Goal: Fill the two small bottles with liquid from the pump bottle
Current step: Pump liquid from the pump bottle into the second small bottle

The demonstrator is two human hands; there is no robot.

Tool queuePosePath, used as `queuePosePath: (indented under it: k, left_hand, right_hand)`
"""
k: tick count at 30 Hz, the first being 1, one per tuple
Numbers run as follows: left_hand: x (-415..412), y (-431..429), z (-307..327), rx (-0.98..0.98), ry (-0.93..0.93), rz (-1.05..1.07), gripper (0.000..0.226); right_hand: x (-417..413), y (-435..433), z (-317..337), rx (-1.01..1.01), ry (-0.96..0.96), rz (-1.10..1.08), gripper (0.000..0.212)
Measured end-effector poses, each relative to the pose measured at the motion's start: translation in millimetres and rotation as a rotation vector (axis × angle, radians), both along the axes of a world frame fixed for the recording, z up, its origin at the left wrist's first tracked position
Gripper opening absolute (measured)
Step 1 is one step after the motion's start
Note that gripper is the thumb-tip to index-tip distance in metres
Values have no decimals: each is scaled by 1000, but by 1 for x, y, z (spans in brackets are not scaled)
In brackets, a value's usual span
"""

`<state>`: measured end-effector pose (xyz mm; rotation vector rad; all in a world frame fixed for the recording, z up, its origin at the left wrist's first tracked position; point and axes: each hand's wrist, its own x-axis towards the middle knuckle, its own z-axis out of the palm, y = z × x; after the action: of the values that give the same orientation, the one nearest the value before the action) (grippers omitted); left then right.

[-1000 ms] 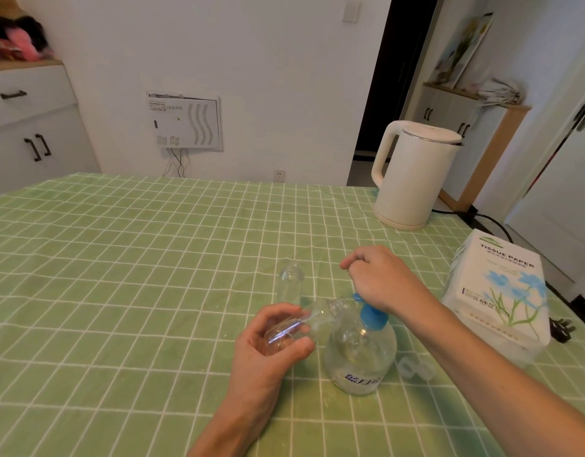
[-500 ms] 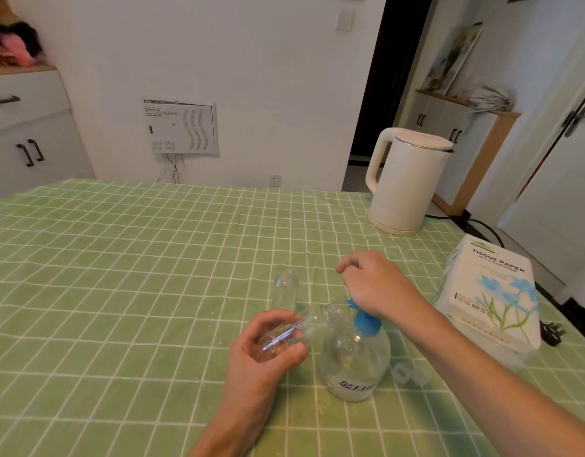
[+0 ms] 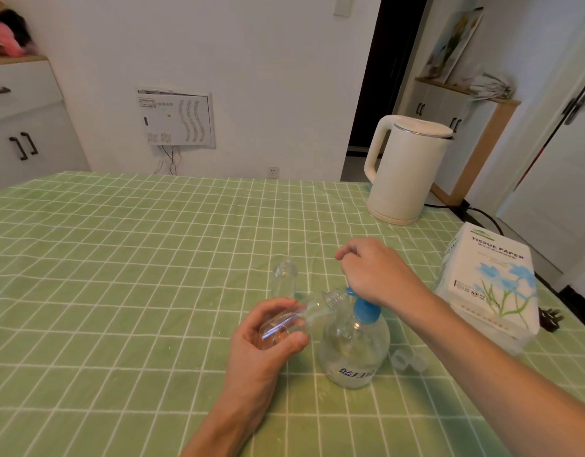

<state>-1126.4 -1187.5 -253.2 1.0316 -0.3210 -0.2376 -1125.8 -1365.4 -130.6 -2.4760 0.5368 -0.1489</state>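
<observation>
Counter (image 3: 119, 291) covered in green cloth with white grid. Standing on it: round clear pump bottle (image 3: 353, 351) with blue collar, one small clear bottle (image 3: 284, 280) upright behind it, white kettle (image 3: 403, 169) at far right. Tissue paper pack (image 3: 489, 285) lies near right edge; clear cap (image 3: 409, 361) just beside pump bottle.

we see our left hand (image 3: 268, 338) at about 6 o'clock, fingers curled in a wrap, thumb across the front, forearm running back to 7 o'clock. our right hand (image 3: 373, 275) sits just past it toward 1 o'clock, palm down, fingers bent loosely under, wrist flexed, bare forearm trailing off to 4 o'clock.
</observation>
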Motion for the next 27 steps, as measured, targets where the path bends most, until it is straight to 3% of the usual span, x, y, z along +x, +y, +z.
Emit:
queuePosePath:
  k: [22,27]
  left_hand:
    - [1,1,-4,13,-4,10,48]
    - [1,1,-2,15,7,-10,61]
  right_hand:
    - [0,2,-1,13,31,-21,35]
    - [-3,3,-5,6,57,-22,37]
